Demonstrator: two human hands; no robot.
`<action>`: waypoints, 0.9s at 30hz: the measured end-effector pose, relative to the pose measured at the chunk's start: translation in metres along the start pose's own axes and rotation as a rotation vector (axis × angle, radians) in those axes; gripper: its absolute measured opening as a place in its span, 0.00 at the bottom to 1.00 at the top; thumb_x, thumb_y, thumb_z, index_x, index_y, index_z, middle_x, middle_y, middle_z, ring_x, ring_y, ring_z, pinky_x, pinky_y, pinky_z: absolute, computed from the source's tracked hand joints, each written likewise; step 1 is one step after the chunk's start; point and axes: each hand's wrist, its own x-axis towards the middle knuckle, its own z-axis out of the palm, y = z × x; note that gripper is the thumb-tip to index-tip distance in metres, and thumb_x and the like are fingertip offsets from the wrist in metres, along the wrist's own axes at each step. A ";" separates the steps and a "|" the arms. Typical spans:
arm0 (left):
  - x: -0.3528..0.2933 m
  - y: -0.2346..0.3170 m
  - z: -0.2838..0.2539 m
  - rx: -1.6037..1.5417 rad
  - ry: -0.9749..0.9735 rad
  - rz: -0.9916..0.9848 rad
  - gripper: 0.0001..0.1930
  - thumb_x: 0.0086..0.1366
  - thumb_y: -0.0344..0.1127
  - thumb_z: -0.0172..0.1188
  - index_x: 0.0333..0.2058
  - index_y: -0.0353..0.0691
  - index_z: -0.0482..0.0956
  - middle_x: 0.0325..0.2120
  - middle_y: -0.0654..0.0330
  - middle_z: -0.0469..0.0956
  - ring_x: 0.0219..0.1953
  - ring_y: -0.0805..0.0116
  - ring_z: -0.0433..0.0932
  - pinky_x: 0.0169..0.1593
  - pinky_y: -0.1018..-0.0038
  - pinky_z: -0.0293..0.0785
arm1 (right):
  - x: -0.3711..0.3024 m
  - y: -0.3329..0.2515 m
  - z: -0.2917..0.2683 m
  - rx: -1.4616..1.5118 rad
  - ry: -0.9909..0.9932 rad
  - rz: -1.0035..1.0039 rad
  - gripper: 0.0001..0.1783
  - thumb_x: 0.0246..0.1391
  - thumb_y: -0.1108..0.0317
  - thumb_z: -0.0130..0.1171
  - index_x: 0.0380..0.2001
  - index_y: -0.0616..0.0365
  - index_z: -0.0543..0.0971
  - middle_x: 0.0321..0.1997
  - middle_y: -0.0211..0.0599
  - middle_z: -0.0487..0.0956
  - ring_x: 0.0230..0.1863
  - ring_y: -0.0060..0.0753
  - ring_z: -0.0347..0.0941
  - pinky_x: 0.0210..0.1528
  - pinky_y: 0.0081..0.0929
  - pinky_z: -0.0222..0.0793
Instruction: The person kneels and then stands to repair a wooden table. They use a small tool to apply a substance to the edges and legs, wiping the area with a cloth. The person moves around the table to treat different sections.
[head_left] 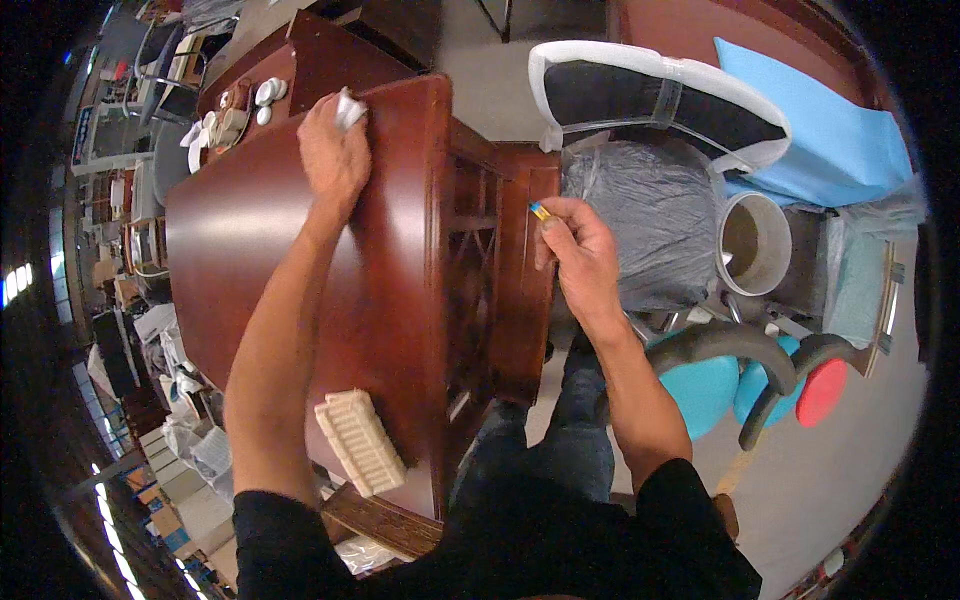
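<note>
1. A small pen-like tool (539, 211) with a blue and yellow tip is sitting in the right hand (575, 252), its visible end pointing up and to the left toward the wooden rail (527, 280); most of its length is hidden by the fingers, so its long axis cannot be told exactly.
2. The right hand is pinching the tool closed, resting against the rail's upper edge.
3. The left hand (332, 155) is pressing a crumpled white cloth (349, 108) against the far corner of the reddish-brown table (240, 260), fingers curled around it.
4. A cream ribbed block (360, 442) is lying on the near part of the tabletop, long axis running diagonally.
5. A grey plastic-wrapped bundle (640, 230) and a pale bucket (755, 243) are standing beyond the rail.
</note>
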 end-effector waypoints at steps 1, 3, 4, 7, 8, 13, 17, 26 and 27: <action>0.005 0.004 0.001 0.001 -0.050 -0.038 0.18 0.67 0.40 0.59 0.50 0.35 0.81 0.50 0.43 0.79 0.54 0.40 0.74 0.60 0.54 0.68 | 0.019 0.004 0.000 0.014 -0.002 -0.010 0.11 0.63 0.69 0.57 0.45 0.63 0.80 0.29 0.28 0.78 0.25 0.18 0.71 0.28 0.21 0.69; 0.016 -0.001 0.008 -0.040 -0.150 -0.134 0.18 0.69 0.42 0.56 0.49 0.35 0.81 0.49 0.44 0.80 0.54 0.40 0.74 0.59 0.54 0.67 | 0.053 0.014 0.004 0.042 -0.015 -0.028 0.10 0.62 0.70 0.58 0.45 0.62 0.80 0.30 0.28 0.78 0.25 0.18 0.72 0.28 0.21 0.69; 0.020 0.005 0.004 0.022 -0.208 -0.180 0.19 0.71 0.44 0.54 0.49 0.35 0.81 0.49 0.44 0.80 0.54 0.41 0.73 0.60 0.55 0.66 | 0.067 0.017 0.009 0.078 -0.040 -0.047 0.10 0.61 0.71 0.60 0.45 0.61 0.80 0.30 0.29 0.79 0.26 0.17 0.72 0.29 0.21 0.69; 0.020 0.010 0.006 0.013 -0.125 -0.150 0.19 0.72 0.46 0.54 0.49 0.35 0.81 0.49 0.44 0.79 0.55 0.42 0.73 0.61 0.55 0.65 | 0.096 0.015 0.028 0.066 -0.086 -0.072 0.09 0.60 0.72 0.61 0.43 0.61 0.81 0.32 0.29 0.80 0.27 0.17 0.73 0.29 0.20 0.69; 0.020 0.014 0.004 0.030 -0.144 -0.211 0.20 0.72 0.46 0.54 0.50 0.36 0.81 0.50 0.44 0.79 0.56 0.43 0.72 0.62 0.56 0.65 | 0.103 0.015 0.034 0.002 -0.072 -0.070 0.08 0.60 0.72 0.62 0.41 0.61 0.82 0.33 0.32 0.81 0.30 0.21 0.76 0.33 0.23 0.72; 0.025 0.014 0.001 0.011 -0.183 -0.224 0.21 0.74 0.49 0.52 0.52 0.38 0.80 0.51 0.47 0.79 0.57 0.44 0.72 0.63 0.59 0.65 | 0.132 0.015 0.047 -0.080 -0.053 -0.168 0.08 0.60 0.71 0.63 0.40 0.61 0.82 0.38 0.39 0.84 0.39 0.31 0.79 0.44 0.28 0.74; 0.024 0.018 -0.003 0.033 -0.181 -0.291 0.22 0.74 0.49 0.51 0.53 0.38 0.80 0.52 0.47 0.79 0.57 0.46 0.74 0.62 0.61 0.66 | 0.154 0.026 0.046 -0.038 -0.065 -0.186 0.07 0.60 0.71 0.63 0.40 0.60 0.82 0.38 0.38 0.83 0.40 0.32 0.80 0.45 0.29 0.74; 0.024 0.017 0.002 0.006 -0.219 -0.247 0.23 0.75 0.50 0.51 0.53 0.37 0.80 0.50 0.50 0.80 0.56 0.55 0.76 0.62 0.66 0.66 | 0.167 0.045 0.055 0.130 -0.119 -0.246 0.07 0.57 0.75 0.65 0.40 0.59 0.83 0.35 0.38 0.81 0.39 0.36 0.79 0.44 0.29 0.74; 0.026 0.017 0.002 0.009 -0.216 -0.236 0.23 0.75 0.50 0.51 0.53 0.37 0.80 0.50 0.50 0.80 0.56 0.55 0.76 0.62 0.66 0.66 | 0.168 0.044 0.055 0.124 -0.118 -0.258 0.07 0.57 0.75 0.65 0.40 0.59 0.83 0.35 0.38 0.81 0.39 0.36 0.79 0.44 0.29 0.74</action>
